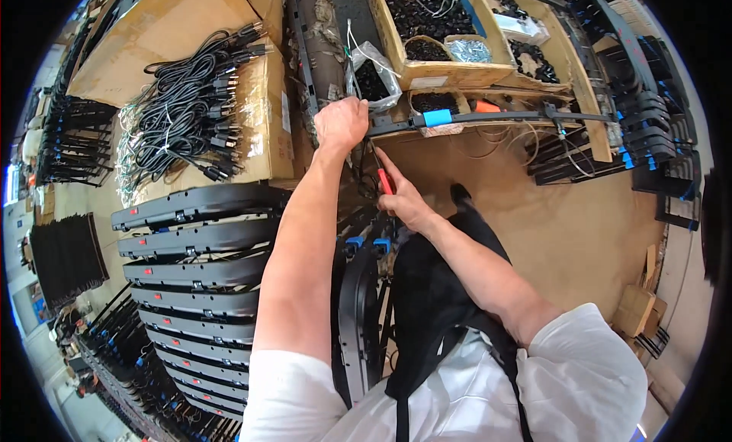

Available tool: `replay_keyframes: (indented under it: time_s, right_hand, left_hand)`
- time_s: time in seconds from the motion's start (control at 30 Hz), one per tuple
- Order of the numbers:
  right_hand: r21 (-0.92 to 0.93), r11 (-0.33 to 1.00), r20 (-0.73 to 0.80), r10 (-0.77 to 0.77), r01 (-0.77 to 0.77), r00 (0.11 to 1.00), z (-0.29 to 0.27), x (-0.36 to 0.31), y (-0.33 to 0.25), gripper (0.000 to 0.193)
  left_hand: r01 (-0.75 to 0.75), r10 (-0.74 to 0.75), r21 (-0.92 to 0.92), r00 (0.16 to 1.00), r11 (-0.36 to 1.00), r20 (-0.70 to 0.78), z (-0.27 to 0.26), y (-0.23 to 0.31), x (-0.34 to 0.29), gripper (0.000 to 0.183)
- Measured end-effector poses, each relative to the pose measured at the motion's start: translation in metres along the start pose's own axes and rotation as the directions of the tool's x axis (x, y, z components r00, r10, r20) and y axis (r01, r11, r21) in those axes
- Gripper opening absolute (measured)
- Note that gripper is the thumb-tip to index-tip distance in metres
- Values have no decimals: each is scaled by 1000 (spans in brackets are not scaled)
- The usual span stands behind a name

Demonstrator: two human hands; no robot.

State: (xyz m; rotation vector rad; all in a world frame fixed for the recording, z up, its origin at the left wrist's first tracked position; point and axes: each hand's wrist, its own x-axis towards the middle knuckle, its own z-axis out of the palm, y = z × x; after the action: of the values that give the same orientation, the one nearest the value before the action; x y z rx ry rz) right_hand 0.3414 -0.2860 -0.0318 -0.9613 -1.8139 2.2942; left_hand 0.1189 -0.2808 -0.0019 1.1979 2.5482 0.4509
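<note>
My left hand [341, 124] is closed at the near corner of a black metal frame [503, 117], around a black cable [353, 64]. Above the fist this cable runs up to thin white wire ends; its gripped part is hidden. My right hand [404, 199], just below and to the right, is wrapped around a red-handled tool [384, 182]. The tool's thin dark end points up toward the frame corner, and I cannot tell its exact kind. More dark cable hangs beside it. Blue tape [437, 118] wraps the frame's near bar.
Bundled black power cords [187, 106] lie on a cardboard box [271, 148] at left. Below it, black curved housings [198, 270] with red switches are stacked. Ahead stands a divided wooden tray [457, 82] of small black parts and screws, beside a clear plastic bag [374, 77]. Black frames [648, 122] stand at right.
</note>
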Motion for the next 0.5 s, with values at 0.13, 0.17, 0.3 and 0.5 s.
replay_keyframes:
  time_s: [0.13,0.17,0.3,0.5]
  right_hand:
    - [529,823,258,76,-207,963,-9,7,10,110]
    - [622,744,313,49,-244,949,-14,9,15,109]
    - [641,694,396,65,-327,916,-22,22,30,102]
    - [-295,949,191,173,-112,966,-19,12,-21,91]
  left_hand:
    - [23,-23,47,1000,999,2,-4,-3,-1,45]
    - [19,-19,51,1000,998,-11,-2,0,-1,44]
    - [24,-23,44,999,999,-34,3,2,0,46]
    - [74,-73,49,997,996,-26,2,-6,-1,49]
